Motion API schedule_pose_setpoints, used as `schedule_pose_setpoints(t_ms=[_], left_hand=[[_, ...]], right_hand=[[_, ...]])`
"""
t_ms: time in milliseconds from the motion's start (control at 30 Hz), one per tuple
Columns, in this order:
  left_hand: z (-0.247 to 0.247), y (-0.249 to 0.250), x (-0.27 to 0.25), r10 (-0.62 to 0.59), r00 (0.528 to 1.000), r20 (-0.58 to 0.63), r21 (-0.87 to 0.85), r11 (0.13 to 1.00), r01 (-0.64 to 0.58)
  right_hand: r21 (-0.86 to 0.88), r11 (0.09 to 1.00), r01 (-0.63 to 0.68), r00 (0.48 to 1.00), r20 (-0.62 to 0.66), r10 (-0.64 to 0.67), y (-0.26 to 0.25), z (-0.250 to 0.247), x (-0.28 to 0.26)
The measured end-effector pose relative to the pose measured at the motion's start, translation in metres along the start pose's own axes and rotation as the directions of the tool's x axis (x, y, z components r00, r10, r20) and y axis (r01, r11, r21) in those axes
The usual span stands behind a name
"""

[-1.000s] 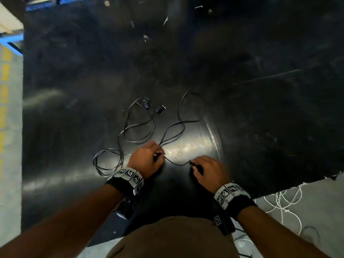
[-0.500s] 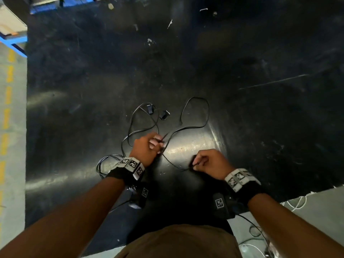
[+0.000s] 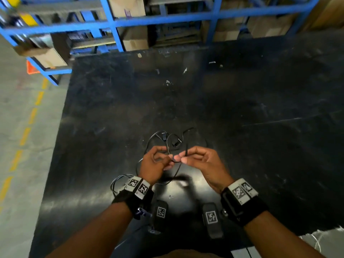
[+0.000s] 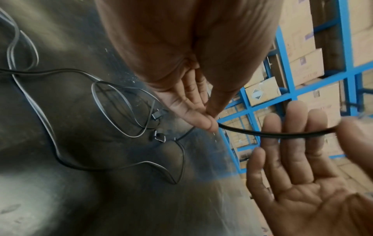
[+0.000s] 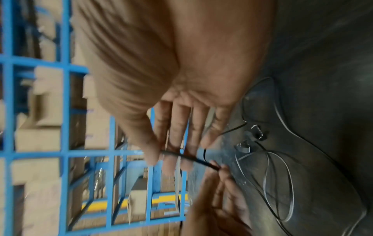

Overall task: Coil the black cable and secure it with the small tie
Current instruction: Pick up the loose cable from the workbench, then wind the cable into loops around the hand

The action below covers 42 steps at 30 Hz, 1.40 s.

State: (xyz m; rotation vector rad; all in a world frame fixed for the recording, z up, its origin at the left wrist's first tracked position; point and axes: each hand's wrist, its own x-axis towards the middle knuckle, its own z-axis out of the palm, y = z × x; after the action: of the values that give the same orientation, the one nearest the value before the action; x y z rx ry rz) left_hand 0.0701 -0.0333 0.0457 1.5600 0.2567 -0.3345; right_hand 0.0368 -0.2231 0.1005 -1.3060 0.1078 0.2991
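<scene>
The thin black rubber-sheathed cable (image 3: pixel 168 146) looks light, limp and springy, likely to uncurl unless each loop is pinned. It lies in loose loops on the dark scuffed tabletop (image 3: pixel 260 108), one short span lifted above it. The left hand (image 3: pixel 155 164) and right hand (image 3: pixel 202 161) each pinch that span between thumb and fingertips, close together; a good hold. Only the wrist views show the two small plugs (image 4: pixel 157 126) beyond the left hand. No tie can be made out.
</scene>
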Motion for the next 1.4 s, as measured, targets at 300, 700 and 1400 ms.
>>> schedule_pose_setpoints(t_ms=[300, 700, 1400], left_hand=[[-0.017, 0.047, -0.025, 0.227, 0.974, 0.0, 0.124, 0.966, -0.225], [-0.015, 0.126, -0.034, 0.424, 0.883, 0.201, -0.024, 0.903, -0.429], [-0.082, 0.234, -0.03, 0.44, 0.888, 0.131, -0.762, 0.618, -0.193]], right_hand=[[-0.149, 0.969, 0.197, 0.975, -0.072, -0.209, -0.033, 0.025, 0.008], [-0.141, 0.948, 0.285, 0.958, 0.076, -0.277, -0.06, 0.05, 0.023], [-0.435, 0.785, 0.44, 0.891, 0.319, -0.323, -0.103, 0.053, 0.057]])
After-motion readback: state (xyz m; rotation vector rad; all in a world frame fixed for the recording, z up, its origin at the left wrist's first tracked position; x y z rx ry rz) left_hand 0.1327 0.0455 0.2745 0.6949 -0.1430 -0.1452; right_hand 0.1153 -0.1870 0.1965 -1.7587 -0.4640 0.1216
